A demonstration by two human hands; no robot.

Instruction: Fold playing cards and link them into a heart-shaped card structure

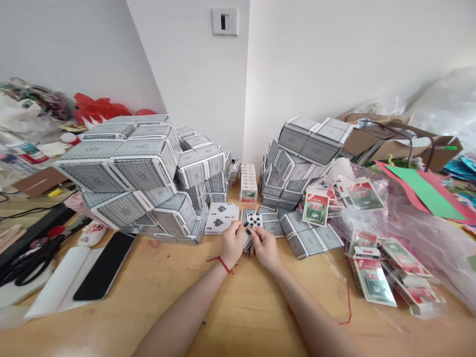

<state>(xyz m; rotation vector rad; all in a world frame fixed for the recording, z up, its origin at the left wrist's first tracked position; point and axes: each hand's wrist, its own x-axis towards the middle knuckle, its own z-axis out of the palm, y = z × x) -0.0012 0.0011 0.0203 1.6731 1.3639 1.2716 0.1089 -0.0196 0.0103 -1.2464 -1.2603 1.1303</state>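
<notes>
Both my hands meet at the middle of the wooden table (238, 307) around a small stack of playing cards (254, 221), whose top card shows black spades. My left hand (231, 246), with a red string on the wrist, pinches the stack from the left. My right hand (265, 247) grips it from the right. Just behind my hands, two ace of spades cards (220, 218) lie face up. Grey patterned card packs (122, 173) are piled high to the left, and a second pile (305, 148) stands to the right.
A black phone (106, 265) lies on white paper at the left, near scissors (29, 260). Flat red-and-green card boxes (372, 277) and a clear plastic bag (409, 223) spread over the right. A cardboard box (390, 139) and coloured paper sit behind.
</notes>
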